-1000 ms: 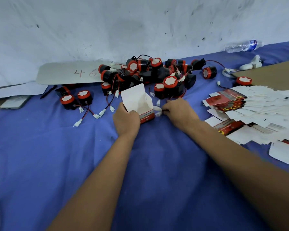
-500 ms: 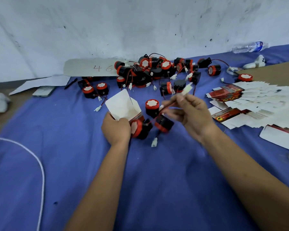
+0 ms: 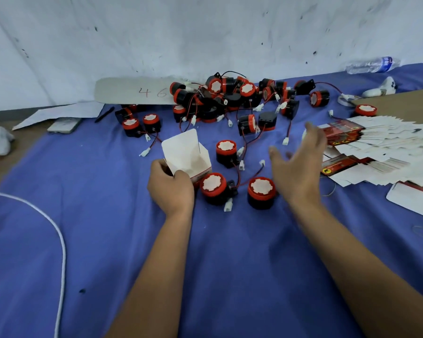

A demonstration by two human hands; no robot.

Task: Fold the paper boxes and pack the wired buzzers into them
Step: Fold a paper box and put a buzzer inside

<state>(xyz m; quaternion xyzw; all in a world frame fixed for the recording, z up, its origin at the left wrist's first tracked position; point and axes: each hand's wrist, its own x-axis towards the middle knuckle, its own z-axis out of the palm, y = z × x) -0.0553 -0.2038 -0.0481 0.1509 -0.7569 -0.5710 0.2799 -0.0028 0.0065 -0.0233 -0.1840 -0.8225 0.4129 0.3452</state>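
One folded box (image 3: 185,156) stands open-topped and unfilled, clamped in the left hand (image 3: 170,185) fingers, while the right hand (image 3: 296,164) hovers with fingers apart above loose buzzers (image 3: 261,191) on the tabletop (image 3: 108,228); most packing remains.

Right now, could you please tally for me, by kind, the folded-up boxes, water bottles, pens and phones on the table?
folded box: 1
water bottle: 1
pen: 1
phone: 1
Total: 4
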